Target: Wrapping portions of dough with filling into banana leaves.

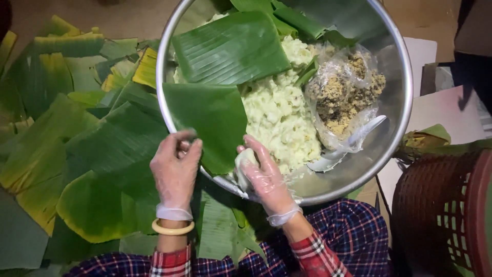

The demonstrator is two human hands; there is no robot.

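Dough lump [243, 165], pale and soft, is held in the right hand [264, 177], just at the near rim of the big metal bowl [405, 110]; the fingers are curled around it, so this hand is closed on the lump. Both hands are covered with thin clear gloves. The left hand [175, 166] is placed beside it, at the edge of a cut banana leaf piece [212, 123] that lies partly inside the bowl, and its fingers are bent on the leaf edge as if it is being pinched; a full grasp cannot be confirmed. A yellow bangle [172, 228] is worn on the left wrist. Deeper in the bowl a heap of pale green-white dough [279, 115] is seen, with a second leaf piece [230, 46] laid over it, and to the right a clear plastic bag of brown crumbly filling [346, 95] with a white spoon [348, 146] under it. The step in hand is judged to be the portioning of dough for wrapping. For the next move, the leaf would need to be held flat and the lump set on its middle. Outside the bowl many banana leaves [77, 143] are spread on the floor, and a red-brown basket [443, 215] stands at the right.
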